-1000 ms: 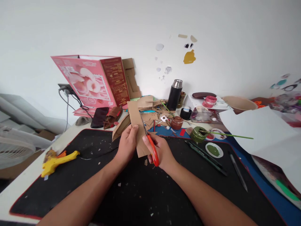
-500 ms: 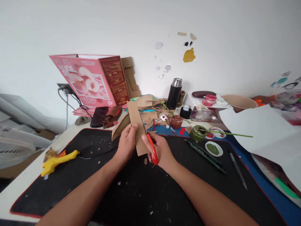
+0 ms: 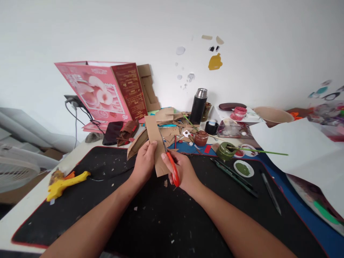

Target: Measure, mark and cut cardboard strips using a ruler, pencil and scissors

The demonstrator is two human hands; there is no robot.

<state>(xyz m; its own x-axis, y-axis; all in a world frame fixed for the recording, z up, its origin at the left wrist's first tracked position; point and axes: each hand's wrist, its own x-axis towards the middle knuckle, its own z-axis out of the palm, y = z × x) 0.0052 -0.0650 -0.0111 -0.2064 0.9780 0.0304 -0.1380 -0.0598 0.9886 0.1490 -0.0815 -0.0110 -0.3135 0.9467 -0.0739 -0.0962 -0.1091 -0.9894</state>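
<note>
A long strip of brown cardboard point(image 3: 152, 129) is held tilted above the black mat, its top end leaning left. My left hand point(image 3: 143, 159) grips the strip's left side, thumb on its face. In my right hand point(image 3: 184, 170) is a pair of scissors point(image 3: 175, 168) with red handles, fingers wrapped around them. The blades point up and away along the strip's right edge, near the middle of its length. Whether they bite into the cardboard is hard to make out. The fingertips behind the strip are hidden.
Behind my hands lie cardboard scraps point(image 3: 168, 115), a black thermos point(image 3: 199, 106) and a brown paint jar point(image 3: 201, 138). To the right are a green paint jar point(image 3: 225, 151), a paint lid point(image 3: 243, 168) and a cutter knife point(image 3: 233, 177). A yellow glue gun point(image 3: 67, 183) lies left; a pink box point(image 3: 99, 93) stands behind.
The whole view has shifted very slightly. Both hands, the cardboard strip and the scissors stay almost in the same place.
</note>
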